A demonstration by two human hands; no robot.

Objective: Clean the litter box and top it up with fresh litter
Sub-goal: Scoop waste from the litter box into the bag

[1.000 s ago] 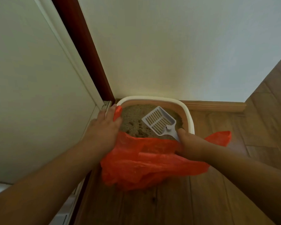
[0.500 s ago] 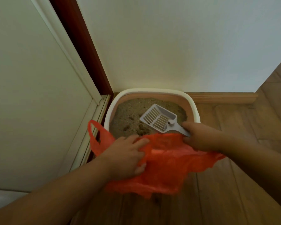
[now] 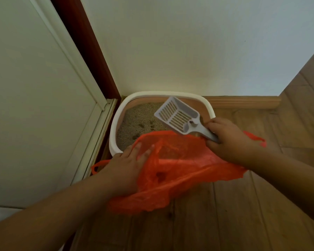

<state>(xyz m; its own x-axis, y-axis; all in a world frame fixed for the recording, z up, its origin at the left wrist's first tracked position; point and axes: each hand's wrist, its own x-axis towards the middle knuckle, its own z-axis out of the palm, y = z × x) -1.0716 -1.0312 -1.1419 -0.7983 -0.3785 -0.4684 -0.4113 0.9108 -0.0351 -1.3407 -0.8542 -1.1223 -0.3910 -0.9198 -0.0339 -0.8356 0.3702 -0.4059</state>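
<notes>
A litter box with a white rim and pinkish walls sits in the corner, holding beige litter with dark clumps. My right hand grips the handle of a grey slotted scoop, whose empty head is raised over the litter. An orange plastic bag lies across the box's near edge and hides it. My left hand rests at the bag's left side, its straight fingers reaching into the mouth under the thin plastic. A dark lump shows through the bag.
A white door and dark red frame stand close on the left. The white wall and wooden baseboard are behind the box. Wooden floor stretches to the right and toward me.
My left hand slid from the top of the bag to its left edge, fingers now inside the mouth. The bag has opened wider. The scoop has lifted and shifted right.
</notes>
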